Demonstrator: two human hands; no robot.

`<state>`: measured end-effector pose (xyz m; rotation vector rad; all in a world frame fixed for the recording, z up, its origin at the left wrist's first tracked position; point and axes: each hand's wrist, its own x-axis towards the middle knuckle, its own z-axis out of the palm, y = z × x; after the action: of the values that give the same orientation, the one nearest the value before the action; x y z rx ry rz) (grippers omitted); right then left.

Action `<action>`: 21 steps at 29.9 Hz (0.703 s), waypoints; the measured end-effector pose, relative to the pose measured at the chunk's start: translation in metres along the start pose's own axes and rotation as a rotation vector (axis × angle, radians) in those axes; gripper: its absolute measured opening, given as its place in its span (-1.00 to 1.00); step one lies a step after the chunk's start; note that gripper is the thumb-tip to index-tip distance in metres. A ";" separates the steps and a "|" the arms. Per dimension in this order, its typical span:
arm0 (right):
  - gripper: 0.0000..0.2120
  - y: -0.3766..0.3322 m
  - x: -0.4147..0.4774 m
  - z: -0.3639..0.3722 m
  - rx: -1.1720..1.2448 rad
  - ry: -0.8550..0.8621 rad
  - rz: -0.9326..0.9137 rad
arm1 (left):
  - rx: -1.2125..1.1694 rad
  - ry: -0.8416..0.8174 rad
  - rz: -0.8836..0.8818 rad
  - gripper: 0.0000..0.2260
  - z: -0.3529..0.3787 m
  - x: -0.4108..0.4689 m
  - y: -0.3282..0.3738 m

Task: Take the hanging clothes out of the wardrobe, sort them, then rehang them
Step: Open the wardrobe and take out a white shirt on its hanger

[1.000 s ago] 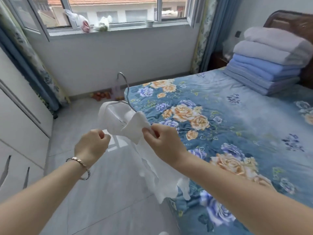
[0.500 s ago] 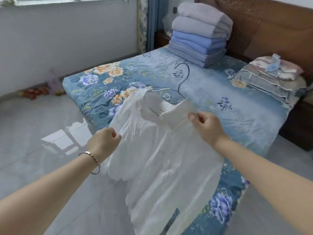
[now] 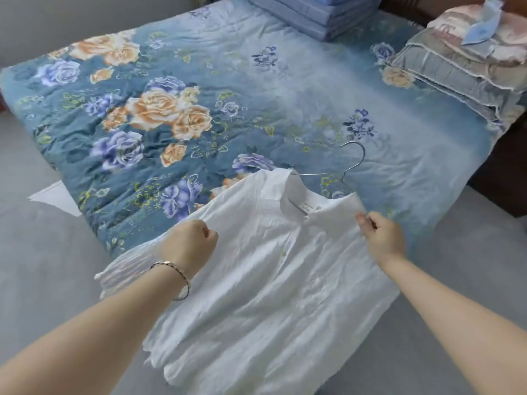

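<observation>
A crinkled white shirt (image 3: 273, 269) is spread flat over the near edge of the bed, still on a thin metal hanger (image 3: 346, 169) whose hook points toward the bed's middle. My left hand (image 3: 189, 243), with a bracelet at the wrist, is closed on the shirt's left shoulder. My right hand (image 3: 382, 238) pinches the right shoulder next to the collar. The shirt's lower half hangs past the mattress edge toward me.
The bed carries a blue quilt (image 3: 171, 109) with orange and purple roses. Folded blue blankets (image 3: 313, 15) are stacked at the far end, with pillows (image 3: 462, 61) at the far right. Grey tiled floor (image 3: 42, 266) lies to the left and right of the bed.
The view has swung from the window to the bed. The shirt, bunched between my hands a second ago, now lies spread on the quilt's near edge with both hands still on its shoulders.
</observation>
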<state>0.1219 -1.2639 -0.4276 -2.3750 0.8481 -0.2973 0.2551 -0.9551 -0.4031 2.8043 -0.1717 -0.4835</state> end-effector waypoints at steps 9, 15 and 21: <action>-0.52 0.084 0.054 0.062 -0.039 -0.057 0.198 | -0.124 -0.104 -0.034 -0.78 0.071 0.069 0.068; -0.53 0.143 0.083 0.121 -0.049 -0.100 0.257 | -0.057 -0.107 -0.069 -0.79 0.141 0.102 0.085; -0.55 0.203 0.084 0.172 -0.059 -0.084 0.351 | -0.008 -0.072 -0.021 -0.78 0.201 0.125 0.094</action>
<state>0.1517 -1.3646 -0.6862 -2.2210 1.2237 -0.0309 0.2970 -1.1179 -0.5946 2.7855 -0.1557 -0.5896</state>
